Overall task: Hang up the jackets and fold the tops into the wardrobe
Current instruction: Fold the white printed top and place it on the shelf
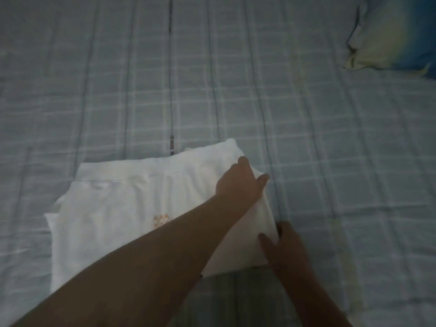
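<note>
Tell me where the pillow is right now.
In the head view the pillow lies at the top right corner on the checked bedsheet, far up and right of the white top spread near the bottom left.

A pale blue checked bedsheet (pixel 283 114) covers the bed; a blue-and-yellow pillow (pixel 396 36) lies at the far right corner.

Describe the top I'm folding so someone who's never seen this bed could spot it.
Start with the grey-blue checked sheet. On its near left part lies the white top, far from the blue-and-yellow pillow at the far right. It is the only white piece, with a small orange print.
</note>
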Demonstrator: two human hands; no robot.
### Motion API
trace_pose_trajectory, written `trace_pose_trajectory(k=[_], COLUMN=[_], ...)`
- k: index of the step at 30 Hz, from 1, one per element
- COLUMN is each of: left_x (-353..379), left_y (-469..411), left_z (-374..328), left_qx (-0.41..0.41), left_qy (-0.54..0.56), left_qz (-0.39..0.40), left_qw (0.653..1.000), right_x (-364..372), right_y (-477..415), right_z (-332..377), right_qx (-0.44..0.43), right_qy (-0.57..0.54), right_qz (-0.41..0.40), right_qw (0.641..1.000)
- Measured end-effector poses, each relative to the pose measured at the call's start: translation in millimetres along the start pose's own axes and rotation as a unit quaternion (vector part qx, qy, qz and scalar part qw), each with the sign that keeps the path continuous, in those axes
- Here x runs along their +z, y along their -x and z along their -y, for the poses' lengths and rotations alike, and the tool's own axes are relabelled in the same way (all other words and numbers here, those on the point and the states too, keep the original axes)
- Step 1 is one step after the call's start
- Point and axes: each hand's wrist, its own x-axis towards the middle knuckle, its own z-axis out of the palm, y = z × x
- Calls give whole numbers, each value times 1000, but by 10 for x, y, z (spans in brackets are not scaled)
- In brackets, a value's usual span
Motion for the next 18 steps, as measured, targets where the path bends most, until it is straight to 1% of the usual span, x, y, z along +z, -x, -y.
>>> trace_pose_trajectory(k=[4, 7, 9, 14, 18], left_x=[298, 443, 480, 391, -24], left_y=[-107, -176, -212, -206, -101], left_z=[-273, -289, -248, -157, 1], left_qx=[-71, -73, -67, -42, -53], left_qy=[-55, -89, -98, -38, 79], left_qz=[-4, -28, -50, -44, -34], left_qw=[996, 993, 992, 997, 995], right_x=[-47, -44, -9, -2, -30], right_y=[5, 31, 63, 137, 354], right_z=[5, 34, 68, 166, 372], right_qx=[6, 29, 25, 29, -3], right_qy=[-7, -18, -11, -102, -127], right_qz=[20, 37, 56, 67, 68], right_qw=[1000, 999, 998, 992, 990])
